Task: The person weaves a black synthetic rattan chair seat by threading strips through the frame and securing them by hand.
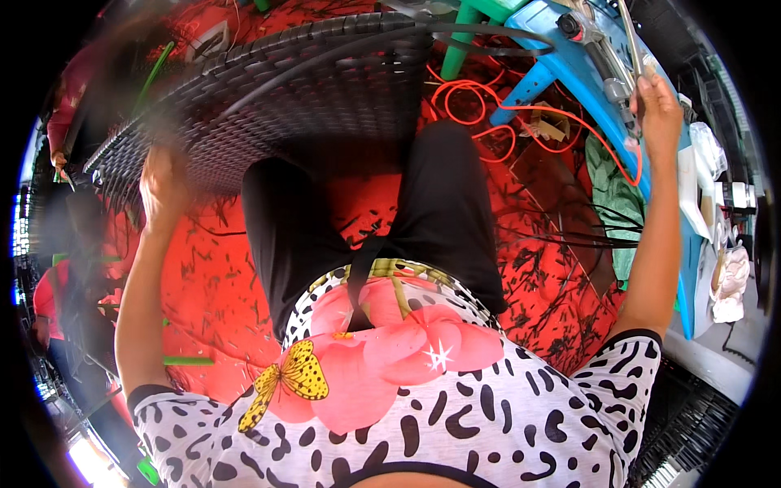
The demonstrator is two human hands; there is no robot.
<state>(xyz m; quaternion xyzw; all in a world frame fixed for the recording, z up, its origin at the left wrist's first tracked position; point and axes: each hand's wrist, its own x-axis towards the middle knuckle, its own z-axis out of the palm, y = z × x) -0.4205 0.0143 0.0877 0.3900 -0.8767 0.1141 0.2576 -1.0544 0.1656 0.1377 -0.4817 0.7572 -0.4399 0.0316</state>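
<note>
A black woven wicker piece (325,89) rests before my knees, with a loose black flat strand (317,69) running over it toward the right. My left hand (163,183) looks closed at its near left edge; blur hides the fingertips and whatever they hold. Out to the right, my raised right hand (659,110) is closed around the lower end of a long, thin metal tool (631,37), whose kind I cannot make out. Just left of that hand, a grey and black air tool (606,65) lies on a blue plastic stool (553,28).
An orange-red air hose (480,85) coils on the red floor covering (211,276) among black strand scraps. Beside the stool are a green sack (622,211) and a small cardboard box (549,124). Another person's hand (58,161) shows at far left. White items (730,285) lie at right.
</note>
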